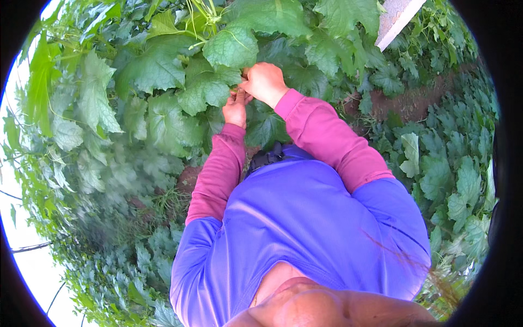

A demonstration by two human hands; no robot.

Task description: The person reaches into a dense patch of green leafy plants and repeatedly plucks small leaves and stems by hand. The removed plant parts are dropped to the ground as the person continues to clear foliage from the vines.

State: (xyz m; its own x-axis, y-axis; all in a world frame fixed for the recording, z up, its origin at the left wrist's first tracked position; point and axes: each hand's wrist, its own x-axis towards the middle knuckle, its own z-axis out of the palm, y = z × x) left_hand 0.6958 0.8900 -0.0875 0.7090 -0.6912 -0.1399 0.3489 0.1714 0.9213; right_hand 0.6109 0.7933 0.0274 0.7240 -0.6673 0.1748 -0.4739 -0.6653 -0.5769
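My left hand (235,109) is raised among broad, lobed green leaves of a climbing vine, its fingers drawn together and pointing up. Right against it, my right hand (266,81) is bent inward with curled fingers, and the fingertips of both hands meet. Something small seems to be between them, but fingers and foliage hide what it is. One vine leaf (209,88) lies just left of the fingertips. Another large leaf (231,45) hangs directly above my right hand and covers part of its fingers.
Pale curling tendrils and a vine shoot (210,18) rise at the top. A pale, flat-sided post or beam (398,22) juts in at the upper right. Bare brown soil (402,100) shows between leafy rows at right. Grass (169,204) grows low on the left.
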